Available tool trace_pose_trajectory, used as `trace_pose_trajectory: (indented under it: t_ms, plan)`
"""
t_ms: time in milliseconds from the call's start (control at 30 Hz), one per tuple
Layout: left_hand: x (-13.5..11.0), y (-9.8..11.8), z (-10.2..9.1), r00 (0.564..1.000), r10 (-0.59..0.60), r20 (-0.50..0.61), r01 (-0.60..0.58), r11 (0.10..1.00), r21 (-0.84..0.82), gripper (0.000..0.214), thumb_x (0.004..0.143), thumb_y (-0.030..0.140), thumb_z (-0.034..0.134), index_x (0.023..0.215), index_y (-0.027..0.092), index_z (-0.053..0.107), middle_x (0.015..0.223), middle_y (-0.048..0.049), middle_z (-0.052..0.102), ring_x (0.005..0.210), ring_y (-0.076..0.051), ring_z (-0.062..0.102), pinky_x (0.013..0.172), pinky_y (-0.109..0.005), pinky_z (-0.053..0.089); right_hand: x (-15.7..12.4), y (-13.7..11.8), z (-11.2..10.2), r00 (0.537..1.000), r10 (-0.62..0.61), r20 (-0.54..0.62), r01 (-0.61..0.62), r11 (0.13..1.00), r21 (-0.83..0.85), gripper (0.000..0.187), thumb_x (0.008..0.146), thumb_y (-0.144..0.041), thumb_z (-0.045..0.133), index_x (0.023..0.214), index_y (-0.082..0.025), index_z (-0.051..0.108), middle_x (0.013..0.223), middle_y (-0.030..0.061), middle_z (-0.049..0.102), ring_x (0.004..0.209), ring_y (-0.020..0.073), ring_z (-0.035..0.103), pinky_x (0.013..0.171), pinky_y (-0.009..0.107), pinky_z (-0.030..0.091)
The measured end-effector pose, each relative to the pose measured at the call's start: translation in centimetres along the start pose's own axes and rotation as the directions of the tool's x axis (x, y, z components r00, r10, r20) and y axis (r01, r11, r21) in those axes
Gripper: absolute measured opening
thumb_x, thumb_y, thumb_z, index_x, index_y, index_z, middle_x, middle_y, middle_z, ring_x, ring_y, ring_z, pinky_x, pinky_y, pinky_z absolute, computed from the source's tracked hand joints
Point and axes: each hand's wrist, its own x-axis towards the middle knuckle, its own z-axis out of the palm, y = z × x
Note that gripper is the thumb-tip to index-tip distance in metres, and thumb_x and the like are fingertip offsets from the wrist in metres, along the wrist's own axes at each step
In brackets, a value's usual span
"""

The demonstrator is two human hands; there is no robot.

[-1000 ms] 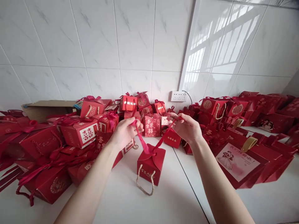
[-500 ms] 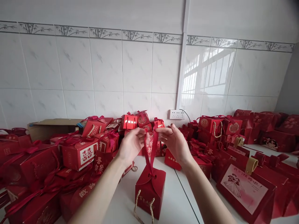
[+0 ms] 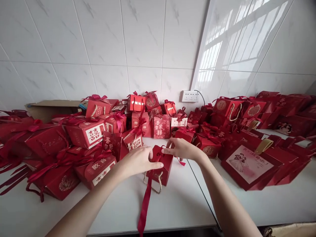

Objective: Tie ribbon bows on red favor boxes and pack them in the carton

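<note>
A small red gift box (image 3: 168,168) stands upright on the white table, with a gold twisted rope handle (image 3: 160,179) on its front. A red ribbon (image 3: 145,205) is threaded through its top; one end trails down over the front towards me, and the other end shows at the right. My left hand (image 3: 140,160) is at the left of the box top, thumb and fingers closed around the ribbon. My right hand (image 3: 182,149) is at the right of the top, its fingertips pinching the ribbon close to the lid. The fingers partly hide where the ribbon crosses.
Piles of red gift boxes with bows (image 3: 85,133) crowd the left side and back. More red boxes, one with a printed couple (image 3: 251,163), line the right. A cardboard box (image 3: 49,108) stands at the back left. A power socket (image 3: 191,96) is on the tiled wall.
My hands have come down from holding the ribbon up above the box to the box top. The ribbon now hangs over the front. The view has tilted downward.
</note>
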Motion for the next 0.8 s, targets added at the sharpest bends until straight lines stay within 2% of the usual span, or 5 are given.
trace_pose_trajectory:
  t_ms: [133, 333, 500, 600, 800]
  plan:
    - [-0.5, -1.3, -0.4, 0.996, 0.088, 0.019, -0.085, 0.99, -0.11, 0.017, 0.066, 0.036, 0.071, 0.067, 0.023, 0.062, 0.073, 0.001, 0.062, 0.062, -0.018, 0.057, 0.056, -0.025, 0.038, -0.3, 0.6, 0.6, 1.0, -0.004, -0.009, 0.004, 1.0, -0.007, 0.023, 0.068, -0.033, 0.074, 0.073, -0.02, 0.055, 0.055, -0.0034, 0.056, 0.04, 0.0101, 0.049, 0.04, 0.022, 0.036]
    - [-0.1, -2.8, -1.8, 0.999, 0.038, 0.012, -0.036, 0.995, -0.095, 0.009, 0.077, 0.028, 0.059, 0.07, 0.023, 0.061, 0.075, 0.001, 0.064, 0.069, -0.019, 0.058, 0.064, -0.024, 0.039, -2.9, 0.0, 0.1, 0.962, -0.007, 0.271, -0.027, 0.992, 0.122, 0.022, 0.079, -0.027, 0.057, 0.061, -0.019, 0.046, 0.046, -0.0065, 0.046, 0.035, 0.0076, 0.046, 0.035, 0.019, 0.031]
    - [-0.4, -3.1, -1.4, 1.0, -0.009, -0.022, 0.006, 0.99, -0.138, 0.01, 0.082, 0.032, 0.054, 0.079, 0.023, 0.058, 0.076, 0.0016, 0.064, 0.067, -0.017, 0.057, 0.062, -0.024, 0.037, -3.0, 1.0, 0.7, 0.995, 0.1, 0.009, -0.1, 0.995, 0.022, 0.037, 0.077, -0.05, 0.062, 0.062, -0.019, 0.049, 0.052, 0.0, 0.054, 0.041, 0.0113, 0.053, 0.031, 0.02, 0.035]
    - [-0.5, -3.0, -1.5, 0.999, -0.032, -0.017, 0.029, 0.984, -0.173, 0.016, 0.082, 0.037, 0.054, 0.089, 0.022, 0.057, 0.076, 0.001, 0.063, 0.068, -0.017, 0.057, 0.063, -0.024, 0.038, -2.4, 1.7, 1.0, 0.976, 0.176, 0.128, -0.173, 0.984, -0.032, 0.039, 0.071, -0.053, 0.068, 0.064, -0.017, 0.054, 0.06, 0.0057, 0.062, 0.045, 0.0142, 0.057, 0.031, 0.021, 0.036]
    - [-0.9, -2.9, -4.1, 0.942, -0.192, 0.276, 0.247, 0.952, -0.18, 0.04, 0.078, 0.056, 0.056, 0.094, 0.019, 0.061, 0.064, 0.003, 0.05, 0.049, -0.01, 0.039, 0.048, -0.022, 0.03, -2.8, 2.1, -0.5, 0.96, 0.116, 0.255, -0.138, 0.988, 0.067, 0.031, 0.076, -0.043, 0.064, 0.064, -0.017, 0.052, 0.055, -0.001, 0.056, 0.045, 0.009, 0.049, 0.038, 0.02, 0.034]
